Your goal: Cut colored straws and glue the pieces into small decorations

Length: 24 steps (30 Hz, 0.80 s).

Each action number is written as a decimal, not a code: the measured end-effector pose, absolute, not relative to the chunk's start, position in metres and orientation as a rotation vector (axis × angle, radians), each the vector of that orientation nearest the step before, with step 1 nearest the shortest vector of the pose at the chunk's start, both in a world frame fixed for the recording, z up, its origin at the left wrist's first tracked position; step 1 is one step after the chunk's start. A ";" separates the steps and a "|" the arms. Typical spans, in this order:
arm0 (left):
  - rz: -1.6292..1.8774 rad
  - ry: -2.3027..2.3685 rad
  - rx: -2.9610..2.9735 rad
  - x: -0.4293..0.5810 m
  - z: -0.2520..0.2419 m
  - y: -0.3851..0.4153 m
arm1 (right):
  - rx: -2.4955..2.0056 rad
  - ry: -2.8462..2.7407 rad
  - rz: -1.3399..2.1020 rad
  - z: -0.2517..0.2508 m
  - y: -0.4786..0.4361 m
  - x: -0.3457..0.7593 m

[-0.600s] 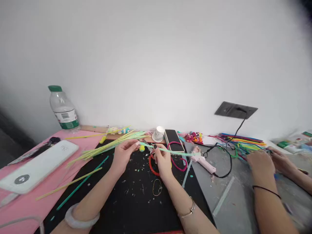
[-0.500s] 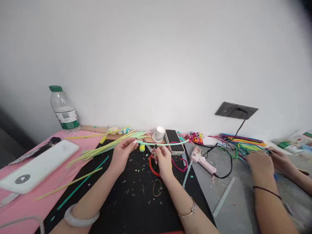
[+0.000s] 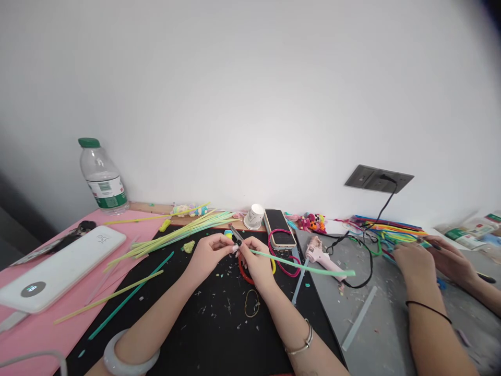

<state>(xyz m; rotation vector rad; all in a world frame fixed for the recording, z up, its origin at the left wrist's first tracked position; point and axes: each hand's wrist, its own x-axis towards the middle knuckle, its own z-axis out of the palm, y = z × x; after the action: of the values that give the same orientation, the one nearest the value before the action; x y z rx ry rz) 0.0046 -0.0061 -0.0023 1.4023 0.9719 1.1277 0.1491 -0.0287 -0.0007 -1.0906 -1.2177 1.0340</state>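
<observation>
L hand [image 3: 211, 253] moved in close to R hand [image 3: 256, 258]; free end of mint strip [image 3: 319, 269] now lower & farther R.
Power bank [image 3: 66, 269] cut off at L edge. L fingertips bunched near strip's near end; that end hidden, can't tell if they pinch it. Slim metal tip [image 3: 234, 231] shows betw. hands, rest covered, type unclear. R thumb & fingers pinch strip, which runs R, passing in front of magenta ring [image 3: 293, 274] & pink glue gun [image 3: 318, 254]. Far R: co-worker's hands [image 3: 417, 263], item obscured by fingers; bottles [image 3: 477, 227] behind, partly cut off.
</observation>
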 end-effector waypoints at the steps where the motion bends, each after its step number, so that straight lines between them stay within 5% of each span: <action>1: 1.122 0.974 1.401 0.005 -0.003 -0.006 | -1.099 -1.233 1.031 -0.001 -0.028 0.149; 24: 1.082 0.975 1.346 0.006 0.004 -0.009 | -1.113 -1.131 1.090 -0.008 -0.023 0.156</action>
<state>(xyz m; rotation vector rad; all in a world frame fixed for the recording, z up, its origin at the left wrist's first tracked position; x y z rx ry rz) 0.0062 -0.0086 0.0038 1.3462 0.9754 1.0820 0.1556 -0.0226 -0.0080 -1.1130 -1.1313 1.0903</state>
